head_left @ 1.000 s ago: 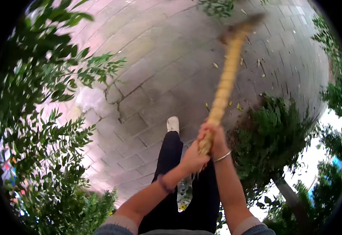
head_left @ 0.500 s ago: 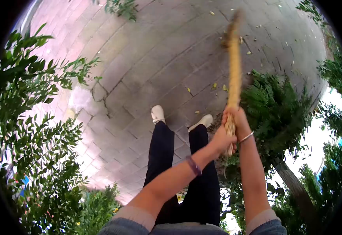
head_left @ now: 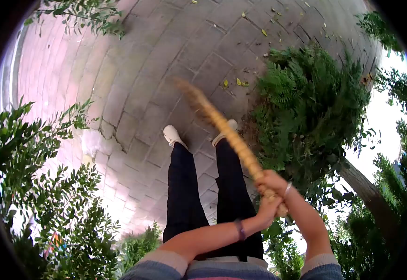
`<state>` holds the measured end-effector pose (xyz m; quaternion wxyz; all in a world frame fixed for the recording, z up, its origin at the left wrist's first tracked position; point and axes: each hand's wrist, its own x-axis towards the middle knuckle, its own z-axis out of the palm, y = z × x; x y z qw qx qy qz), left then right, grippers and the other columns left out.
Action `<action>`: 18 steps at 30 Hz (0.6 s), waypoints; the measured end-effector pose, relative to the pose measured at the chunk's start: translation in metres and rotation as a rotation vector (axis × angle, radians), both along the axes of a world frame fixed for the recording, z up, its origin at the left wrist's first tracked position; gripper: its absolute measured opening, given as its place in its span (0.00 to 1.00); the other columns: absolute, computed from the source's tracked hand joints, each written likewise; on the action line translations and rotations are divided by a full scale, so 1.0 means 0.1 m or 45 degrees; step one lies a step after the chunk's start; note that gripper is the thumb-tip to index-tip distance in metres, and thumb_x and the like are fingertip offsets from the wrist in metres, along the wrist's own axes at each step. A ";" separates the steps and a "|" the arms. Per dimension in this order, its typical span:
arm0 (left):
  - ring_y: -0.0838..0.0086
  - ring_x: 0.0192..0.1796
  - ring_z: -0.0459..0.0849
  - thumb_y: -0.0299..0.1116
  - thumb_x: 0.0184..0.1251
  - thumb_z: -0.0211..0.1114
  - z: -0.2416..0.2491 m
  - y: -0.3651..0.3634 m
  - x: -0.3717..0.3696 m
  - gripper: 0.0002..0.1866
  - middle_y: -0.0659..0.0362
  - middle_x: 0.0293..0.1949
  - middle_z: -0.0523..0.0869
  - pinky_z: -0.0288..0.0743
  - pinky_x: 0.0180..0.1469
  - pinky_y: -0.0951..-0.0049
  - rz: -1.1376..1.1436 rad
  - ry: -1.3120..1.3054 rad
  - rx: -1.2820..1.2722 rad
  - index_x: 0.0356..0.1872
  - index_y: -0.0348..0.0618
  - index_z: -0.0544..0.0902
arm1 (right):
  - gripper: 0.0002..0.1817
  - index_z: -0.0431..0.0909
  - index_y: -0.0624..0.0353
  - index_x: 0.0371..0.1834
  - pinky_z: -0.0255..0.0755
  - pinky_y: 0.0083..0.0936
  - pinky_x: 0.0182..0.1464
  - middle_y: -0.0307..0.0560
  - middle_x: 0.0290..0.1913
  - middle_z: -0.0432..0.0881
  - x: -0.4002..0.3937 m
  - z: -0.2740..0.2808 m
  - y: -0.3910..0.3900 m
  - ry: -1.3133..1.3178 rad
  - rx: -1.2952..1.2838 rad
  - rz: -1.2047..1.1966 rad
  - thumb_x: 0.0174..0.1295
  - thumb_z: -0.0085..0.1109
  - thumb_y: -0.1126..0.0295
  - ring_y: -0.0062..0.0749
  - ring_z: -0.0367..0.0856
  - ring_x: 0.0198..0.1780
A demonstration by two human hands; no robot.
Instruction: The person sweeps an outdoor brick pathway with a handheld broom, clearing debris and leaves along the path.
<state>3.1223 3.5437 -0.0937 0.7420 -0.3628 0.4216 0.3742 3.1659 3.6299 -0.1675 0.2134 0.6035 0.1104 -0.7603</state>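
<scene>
A yellowish straw broom (head_left: 237, 145) with spiral bands along its handle slants from lower right to upper left, its brown far end blurred by motion over the paving. Both hands are wrapped round its near end, close together. My right hand (head_left: 273, 182), with a silver bracelet at the wrist, grips higher up the handle. Just below it, my left hand (head_left: 268, 208), with a dark band at the wrist, closes round the handle near the butt. The broom crosses in front of my right shoe (head_left: 219, 139).
Grey-pink paving (head_left: 140, 109) bears several fallen yellow leaves (head_left: 242, 83) ahead. A dense green fern-like bush (head_left: 308, 102) grows at the right, beside a tree trunk (head_left: 364, 189). Leafy shrubs (head_left: 49, 196) border the left side. My left shoe (head_left: 171, 135) stands on the paving.
The broom's far end has swept from the upper right towards the left and closer to my feet. Both hands have moved lower, still gripping it. The view has shifted, showing more of the bush.
</scene>
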 end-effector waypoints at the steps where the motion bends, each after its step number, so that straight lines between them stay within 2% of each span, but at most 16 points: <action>1: 0.71 0.43 0.81 0.27 0.61 0.57 -0.09 0.16 0.16 0.15 0.58 0.41 0.79 0.78 0.43 0.69 0.043 -0.073 0.071 0.49 0.40 0.69 | 0.10 0.73 0.65 0.30 0.70 0.21 0.19 0.42 0.22 0.76 0.03 0.16 0.34 -0.104 0.093 0.045 0.44 0.61 0.77 0.25 0.75 0.18; 3: 0.73 0.43 0.79 0.26 0.60 0.56 -0.37 0.50 0.53 0.12 0.59 0.39 0.79 0.77 0.44 0.70 0.129 0.089 0.334 0.46 0.40 0.71 | 0.08 0.73 0.66 0.28 0.70 0.23 0.19 0.42 0.18 0.75 0.37 -0.01 0.77 -0.142 0.397 0.195 0.45 0.60 0.76 0.27 0.74 0.17; 4: 0.72 0.38 0.80 0.24 0.59 0.55 -0.52 0.79 0.43 0.11 0.58 0.36 0.78 0.78 0.39 0.70 -0.092 0.011 0.463 0.43 0.39 0.72 | 0.08 0.72 0.65 0.27 0.70 0.24 0.18 0.43 0.18 0.75 0.37 -0.01 1.05 -0.186 0.561 0.046 0.46 0.60 0.75 0.28 0.74 0.16; 5: 0.70 0.30 0.81 0.23 0.57 0.54 -0.61 1.14 0.32 0.09 0.55 0.34 0.78 0.79 0.32 0.69 -0.216 -0.040 0.467 0.40 0.37 0.72 | 0.07 0.70 0.64 0.27 0.70 0.24 0.19 0.43 0.18 0.74 0.29 0.00 1.35 -0.276 0.685 0.081 0.48 0.58 0.75 0.28 0.74 0.16; 6: 0.69 0.24 0.79 0.22 0.55 0.55 -0.65 1.48 0.06 0.11 0.54 0.30 0.77 0.79 0.25 0.67 -0.290 -0.187 0.514 0.40 0.37 0.68 | 0.06 0.69 0.65 0.26 0.70 0.24 0.18 0.44 0.17 0.73 0.27 -0.11 1.58 -0.305 0.779 0.005 0.49 0.56 0.76 0.29 0.73 0.15; 8: 0.69 0.23 0.79 0.20 0.51 0.55 -0.74 1.78 -0.23 0.20 0.55 0.26 0.76 0.78 0.23 0.67 -0.400 -0.093 0.604 0.46 0.40 0.61 | 0.08 0.67 0.65 0.30 0.70 0.25 0.19 0.44 0.20 0.74 0.10 -0.02 1.82 -0.302 0.891 -0.226 0.49 0.56 0.77 0.29 0.74 0.17; 9: 0.70 0.23 0.79 0.20 0.51 0.55 -0.70 1.72 -0.25 0.20 0.55 0.27 0.76 0.77 0.23 0.68 -0.406 -0.032 0.630 0.46 0.40 0.62 | 0.10 0.66 0.66 0.32 0.70 0.26 0.20 0.45 0.21 0.74 0.07 0.02 1.84 -0.285 0.964 -0.355 0.49 0.56 0.77 0.29 0.74 0.18; 11: 0.70 0.23 0.79 0.20 0.52 0.55 -0.54 1.45 -0.17 0.19 0.55 0.29 0.76 0.77 0.23 0.69 -0.416 0.080 0.692 0.46 0.40 0.63 | 0.12 0.66 0.65 0.35 0.71 0.26 0.21 0.45 0.23 0.75 0.09 0.12 1.59 -0.290 0.896 -0.354 0.48 0.57 0.78 0.28 0.75 0.20; 14: 0.71 0.29 0.80 0.20 0.55 0.54 -0.08 0.66 0.21 0.18 0.58 0.31 0.77 0.77 0.29 0.72 -0.241 0.261 0.500 0.47 0.41 0.65 | 0.16 0.67 0.65 0.39 0.71 0.23 0.21 0.42 0.22 0.75 0.18 0.36 0.92 -0.110 0.612 -0.107 0.47 0.58 0.78 0.25 0.75 0.20; 15: 0.71 0.31 0.80 0.21 0.56 0.54 0.06 0.46 0.34 0.17 0.59 0.32 0.77 0.77 0.31 0.72 -0.174 0.356 0.429 0.48 0.42 0.65 | 0.16 0.68 0.66 0.40 0.70 0.23 0.21 0.42 0.21 0.75 0.25 0.37 0.71 0.092 0.447 -0.060 0.46 0.58 0.78 0.26 0.75 0.19; 17: 0.71 0.35 0.80 0.21 0.58 0.54 0.24 0.20 0.45 0.17 0.60 0.34 0.77 0.77 0.34 0.72 -0.123 0.308 0.211 0.48 0.43 0.66 | 0.14 0.71 0.67 0.37 0.69 0.22 0.20 0.42 0.21 0.75 0.22 0.50 0.44 0.103 0.168 -0.086 0.44 0.58 0.77 0.26 0.74 0.18; 18: 0.71 0.34 0.80 0.21 0.58 0.54 0.19 0.21 0.48 0.17 0.59 0.34 0.77 0.77 0.34 0.72 -0.091 0.166 0.142 0.48 0.42 0.65 | 0.14 0.71 0.67 0.36 0.69 0.22 0.19 0.42 0.21 0.75 0.29 0.39 0.39 0.074 0.120 -0.064 0.44 0.59 0.77 0.26 0.74 0.18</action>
